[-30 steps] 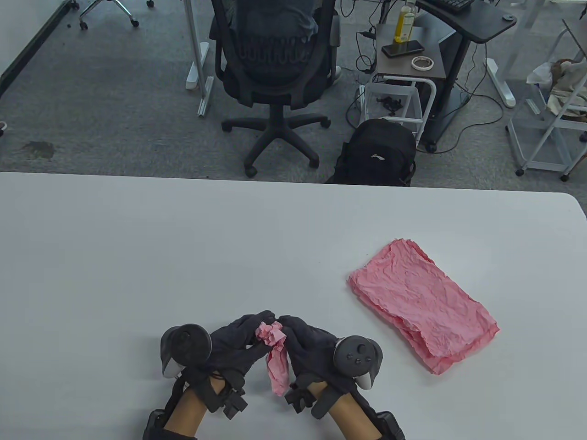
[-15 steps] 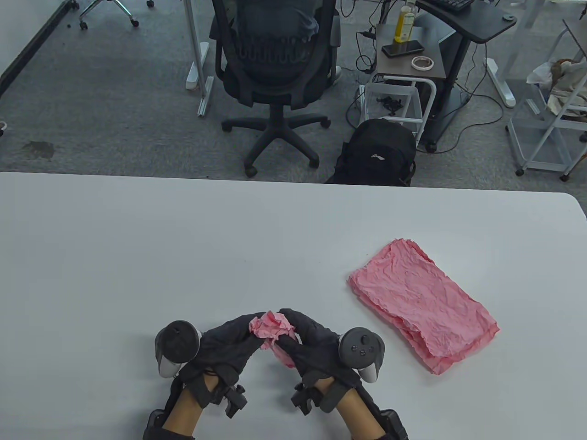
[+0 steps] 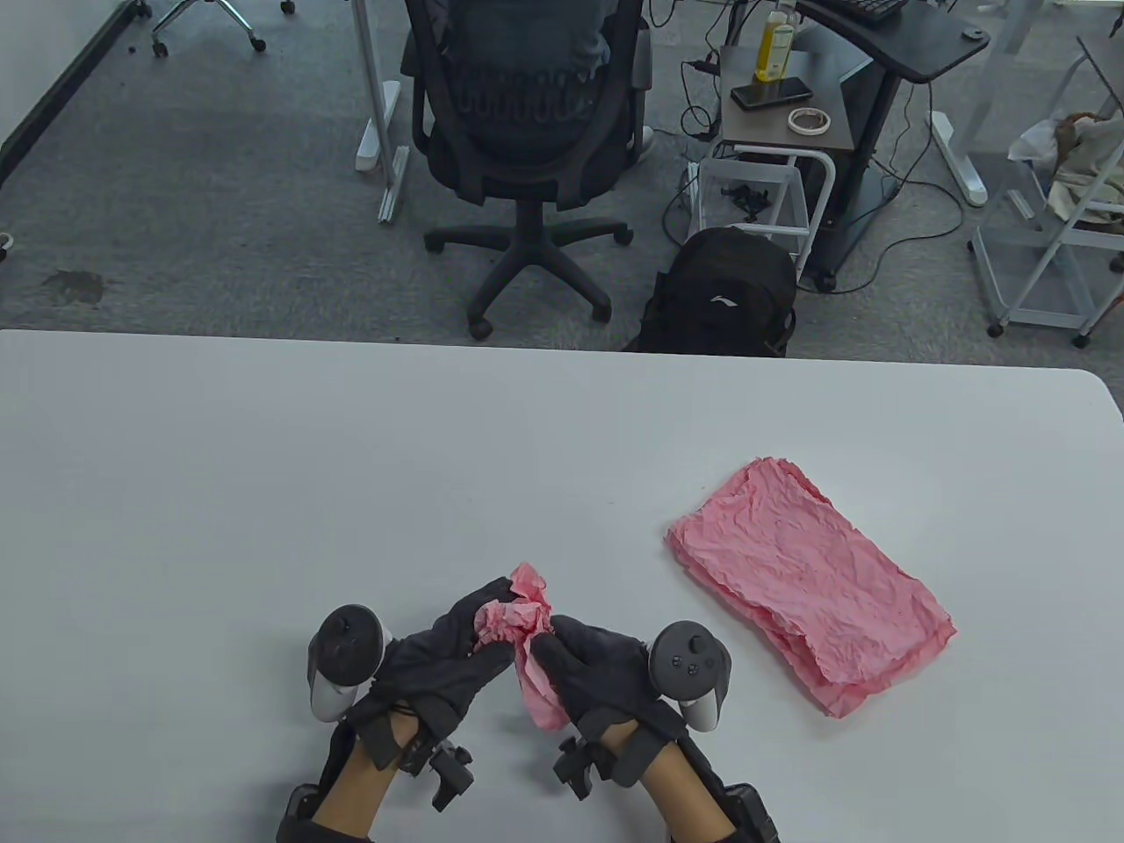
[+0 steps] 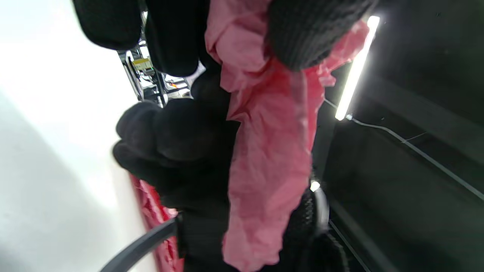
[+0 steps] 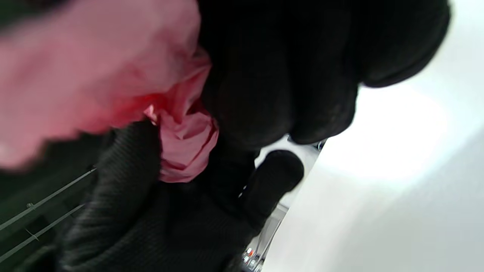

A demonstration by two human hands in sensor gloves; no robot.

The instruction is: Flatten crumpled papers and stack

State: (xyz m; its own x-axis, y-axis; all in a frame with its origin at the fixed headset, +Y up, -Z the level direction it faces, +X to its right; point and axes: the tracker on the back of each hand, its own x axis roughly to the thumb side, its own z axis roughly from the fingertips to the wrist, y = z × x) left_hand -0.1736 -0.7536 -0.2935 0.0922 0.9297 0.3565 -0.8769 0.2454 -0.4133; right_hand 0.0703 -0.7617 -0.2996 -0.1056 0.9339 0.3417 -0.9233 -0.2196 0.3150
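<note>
A crumpled pink paper (image 3: 525,632) is held between both hands near the table's front edge. My left hand (image 3: 457,654) grips its upper crumpled part; my right hand (image 3: 584,672) grips it from the right, and a loose tail hangs down between the hands. In the left wrist view the pink paper (image 4: 272,143) is pinched under my fingers (image 4: 310,34). In the right wrist view the paper (image 5: 181,143) shows blurred between dark gloved fingers (image 5: 283,75). A stack of flattened pink papers (image 3: 803,584) lies on the table to the right.
The white table (image 3: 263,492) spreads to the left and back. Beyond its far edge stand an office chair (image 3: 527,132), a black backpack (image 3: 724,294) and a small side table (image 3: 786,114).
The hands have worked the crumpled paper: its top now sticks up farther from the left hand's fingers, and the tail hangs lower between the hands. The right hand shifted slightly nearer.
</note>
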